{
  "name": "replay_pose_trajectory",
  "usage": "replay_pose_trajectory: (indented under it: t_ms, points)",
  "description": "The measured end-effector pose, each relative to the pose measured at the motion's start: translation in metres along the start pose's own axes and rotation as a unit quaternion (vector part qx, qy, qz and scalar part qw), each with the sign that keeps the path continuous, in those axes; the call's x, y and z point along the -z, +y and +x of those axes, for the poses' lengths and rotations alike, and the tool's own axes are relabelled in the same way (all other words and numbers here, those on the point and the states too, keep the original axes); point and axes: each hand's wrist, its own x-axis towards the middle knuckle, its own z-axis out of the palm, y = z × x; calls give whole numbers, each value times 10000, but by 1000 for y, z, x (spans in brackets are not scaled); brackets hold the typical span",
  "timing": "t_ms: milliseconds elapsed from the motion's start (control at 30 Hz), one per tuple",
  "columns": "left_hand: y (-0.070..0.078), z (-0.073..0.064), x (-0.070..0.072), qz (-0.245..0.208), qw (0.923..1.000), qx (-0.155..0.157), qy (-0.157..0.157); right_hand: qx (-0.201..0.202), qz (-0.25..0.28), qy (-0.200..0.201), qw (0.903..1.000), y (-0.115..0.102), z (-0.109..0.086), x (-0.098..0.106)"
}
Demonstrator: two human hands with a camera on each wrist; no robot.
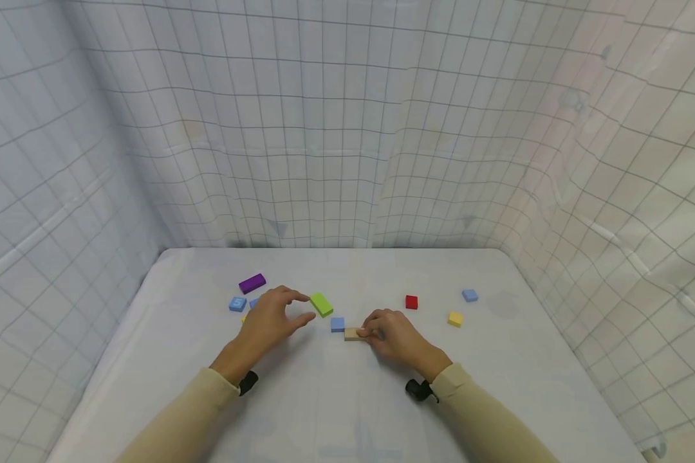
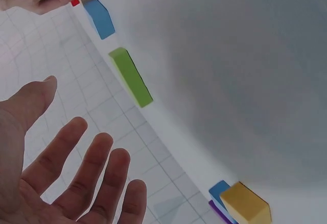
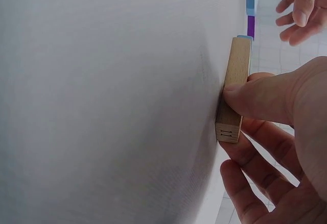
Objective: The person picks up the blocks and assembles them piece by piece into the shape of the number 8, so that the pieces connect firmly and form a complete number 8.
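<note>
My right hand [image 1: 395, 335] pinches a plain wooden block [image 1: 353, 334] lying on the table, thumb on one face in the right wrist view; dark marks show on the block's end [image 3: 226, 132]. Against or very close to the block's left end sits a small blue block [image 1: 337, 325]. Farther back and left lies a lime-green oblong block [image 1: 321, 305]. My left hand [image 1: 270, 319] hovers left of the green block, holding nothing, its thumb and fingers spread apart in the left wrist view. It partly covers a yellow block [image 2: 246, 203] and a blue block [image 1: 253, 303] in the head view.
At the left are a purple block [image 1: 251, 283] and a blue block marked 5 [image 1: 237, 303]. On the right lie a red block [image 1: 411, 302], a yellow block [image 1: 455, 319] and another blue block [image 1: 470, 295]. Grid-patterned curtains [image 1: 347, 141] surround the white table [image 1: 336, 411].
</note>
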Motion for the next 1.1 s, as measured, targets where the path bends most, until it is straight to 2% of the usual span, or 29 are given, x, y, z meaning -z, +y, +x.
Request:
replay_pose_trajectory:
  t_ms: [200,367,700,967,1100]
  points:
    - [-20,-6,14,13,9997,115,212,-74,52,4,10000,-1,1,0]
    - [-39,-9,24,34,9993,306,220,-49,53,-8,10000,-1,1,0]
    - [-67,-19,43,-147,9979,621,73,-28,95,-51,9999,0,0,2]
    - [-87,-22,47,-173,9957,900,-145,-11,49,-49,10000,1,-1,1]
    - [-94,-22,48,-238,9951,933,-222,-10,69,-35,10000,1,-1,1]
